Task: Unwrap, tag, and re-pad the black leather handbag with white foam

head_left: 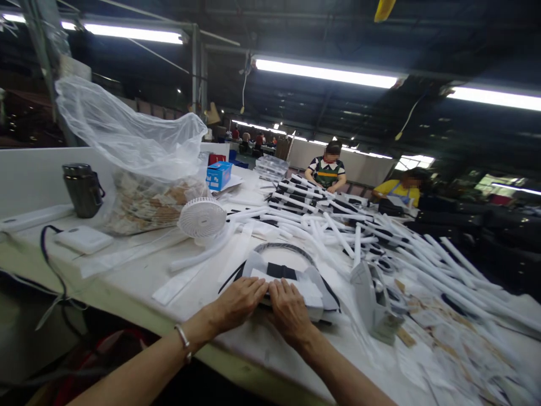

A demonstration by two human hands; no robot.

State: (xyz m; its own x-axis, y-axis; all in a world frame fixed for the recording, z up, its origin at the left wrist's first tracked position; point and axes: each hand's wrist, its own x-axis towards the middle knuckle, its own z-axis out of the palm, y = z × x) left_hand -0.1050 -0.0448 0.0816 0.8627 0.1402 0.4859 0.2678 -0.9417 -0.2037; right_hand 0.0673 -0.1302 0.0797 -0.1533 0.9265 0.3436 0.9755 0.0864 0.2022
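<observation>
In front of me on the table lies a grey and black piece with a curved dark loop (274, 246) at its far side. It looks like a bag handle part, but I cannot tell for certain. A white wrapping sheet (310, 292) lies across its near part. My left hand (240, 301) and my right hand (289, 310) meet side by side at the sheet's near edge, fingers bent over it and thumbs hidden underneath. A grey tape dispenser (376, 307) stands to the right of the right hand.
Several white-wrapped tubes (338, 234) are heaped behind and to the right. Small packets (456, 338) lie at the right. At the left are a small fan (202, 219), a plastic bag of packets (152, 197), and a dark mug (82, 190). A co-worker (327, 169) sits opposite.
</observation>
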